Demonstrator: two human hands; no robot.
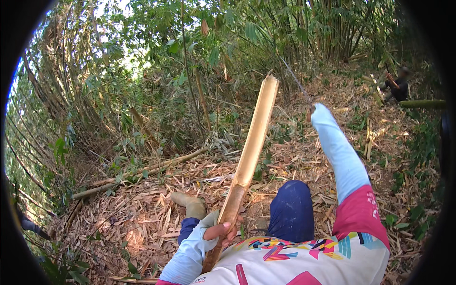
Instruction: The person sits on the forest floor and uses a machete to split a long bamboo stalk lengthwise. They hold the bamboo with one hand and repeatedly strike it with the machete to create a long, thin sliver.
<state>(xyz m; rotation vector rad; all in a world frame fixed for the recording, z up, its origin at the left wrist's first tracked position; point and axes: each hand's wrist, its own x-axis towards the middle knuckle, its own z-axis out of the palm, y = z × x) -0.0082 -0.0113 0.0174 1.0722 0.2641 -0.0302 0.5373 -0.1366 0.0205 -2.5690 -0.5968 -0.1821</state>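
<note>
My left hand (219, 231) grips the lower end of a split bamboo half (251, 142), which leans upright and away from me with its hollow pale inside showing. My right hand (311, 113) is raised at arm's length in a light blue sleeve and holds a thin dark blade (294, 78) that points up and to the left, above the bamboo's top end. My knees in dark blue trousers (292, 209) and one boot (190, 203) rest on the ground below the bamboo.
Dry bamboo leaves and husks cover the sloping ground. A long bamboo pole (142, 172) lies on the left. Dense bamboo thicket stands behind. Another person (396, 84) crouches at the far right near a cut green stalk (422, 103).
</note>
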